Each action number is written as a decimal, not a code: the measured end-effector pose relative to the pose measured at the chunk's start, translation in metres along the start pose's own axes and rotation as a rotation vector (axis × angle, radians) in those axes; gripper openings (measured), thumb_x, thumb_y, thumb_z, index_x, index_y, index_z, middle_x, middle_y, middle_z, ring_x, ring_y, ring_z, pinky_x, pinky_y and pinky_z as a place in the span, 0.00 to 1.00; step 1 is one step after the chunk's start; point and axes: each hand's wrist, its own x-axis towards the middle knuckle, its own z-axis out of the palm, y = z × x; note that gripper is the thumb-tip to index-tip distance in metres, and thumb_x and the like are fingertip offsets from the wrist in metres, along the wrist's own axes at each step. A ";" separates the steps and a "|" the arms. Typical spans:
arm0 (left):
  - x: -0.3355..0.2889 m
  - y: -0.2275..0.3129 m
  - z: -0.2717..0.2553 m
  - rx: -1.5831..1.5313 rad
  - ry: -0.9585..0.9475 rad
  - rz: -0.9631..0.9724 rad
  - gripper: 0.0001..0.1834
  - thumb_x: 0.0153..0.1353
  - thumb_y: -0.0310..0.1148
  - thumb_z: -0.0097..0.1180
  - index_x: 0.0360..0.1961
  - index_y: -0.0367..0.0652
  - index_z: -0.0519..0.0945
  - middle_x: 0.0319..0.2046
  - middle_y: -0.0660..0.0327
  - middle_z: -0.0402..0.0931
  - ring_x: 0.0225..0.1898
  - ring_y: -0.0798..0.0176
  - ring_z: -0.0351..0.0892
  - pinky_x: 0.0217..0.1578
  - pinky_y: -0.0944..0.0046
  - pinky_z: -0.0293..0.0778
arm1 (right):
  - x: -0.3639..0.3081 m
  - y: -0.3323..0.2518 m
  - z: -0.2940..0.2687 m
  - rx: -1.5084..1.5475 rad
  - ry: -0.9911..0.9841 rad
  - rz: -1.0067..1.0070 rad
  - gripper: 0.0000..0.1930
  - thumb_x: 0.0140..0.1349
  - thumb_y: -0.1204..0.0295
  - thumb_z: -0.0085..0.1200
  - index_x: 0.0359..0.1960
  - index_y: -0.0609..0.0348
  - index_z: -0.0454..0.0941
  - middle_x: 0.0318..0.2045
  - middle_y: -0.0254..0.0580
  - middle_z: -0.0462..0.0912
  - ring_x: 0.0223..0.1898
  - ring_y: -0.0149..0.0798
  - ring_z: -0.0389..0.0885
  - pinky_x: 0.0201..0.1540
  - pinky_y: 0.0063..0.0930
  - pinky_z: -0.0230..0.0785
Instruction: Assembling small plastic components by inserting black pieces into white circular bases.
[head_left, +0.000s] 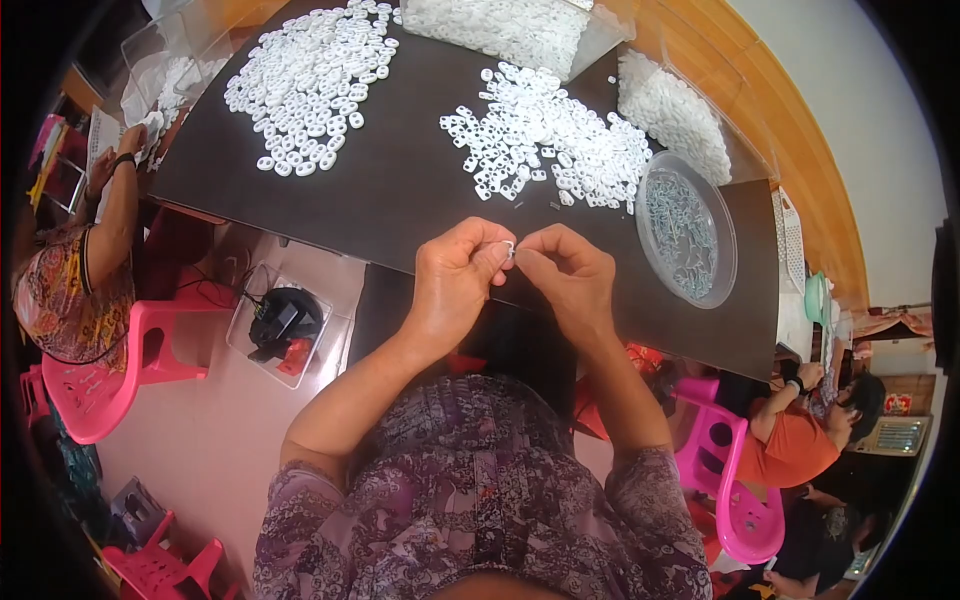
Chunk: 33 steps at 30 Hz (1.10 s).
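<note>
The left hand (455,275) pinches a small white piece (510,246) over the bench's (400,185) near edge; the right hand's (575,272) fingertips meet it (pinching what, I can't tell). It seems unfinished, with plenty of loose white parts (540,130) left.

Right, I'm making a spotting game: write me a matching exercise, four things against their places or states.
1. Clear round dish
2. Pile of oval white pieces
3. Black object
4. Left hand

A. Pinching a small white piece
B. Left side of the table
C. Right side of the table
D. In a clear tray

Pairs: 1-C, 2-B, 3-D, 4-A
</note>
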 end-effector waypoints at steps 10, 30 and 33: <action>0.001 -0.006 0.013 0.253 0.138 0.215 0.03 0.61 0.22 0.52 0.32 0.34 0.77 0.23 0.67 0.74 0.22 0.77 0.69 0.23 0.76 0.69 | 0.004 -0.002 0.001 -0.054 -0.006 0.069 0.03 0.56 0.78 0.54 0.28 0.65 0.78 0.26 0.31 0.79 0.30 0.20 0.73 0.33 0.14 0.65; 0.006 -0.001 0.005 -0.333 0.083 -0.070 0.07 0.62 0.25 0.52 0.37 0.31 0.77 0.27 0.56 0.78 0.22 0.71 0.75 0.20 0.74 0.70 | 0.027 0.023 -0.059 -0.575 0.213 -0.343 0.05 0.54 0.78 0.55 0.34 0.63 0.79 0.30 0.38 0.79 0.34 0.32 0.76 0.38 0.24 0.67; 0.006 0.003 0.005 -0.327 0.089 -0.082 0.08 0.62 0.24 0.51 0.38 0.30 0.76 0.28 0.56 0.78 0.23 0.71 0.75 0.21 0.74 0.70 | 0.038 0.025 -0.059 -0.762 0.215 -0.485 0.06 0.52 0.78 0.56 0.32 0.61 0.79 0.29 0.42 0.78 0.33 0.41 0.76 0.37 0.30 0.67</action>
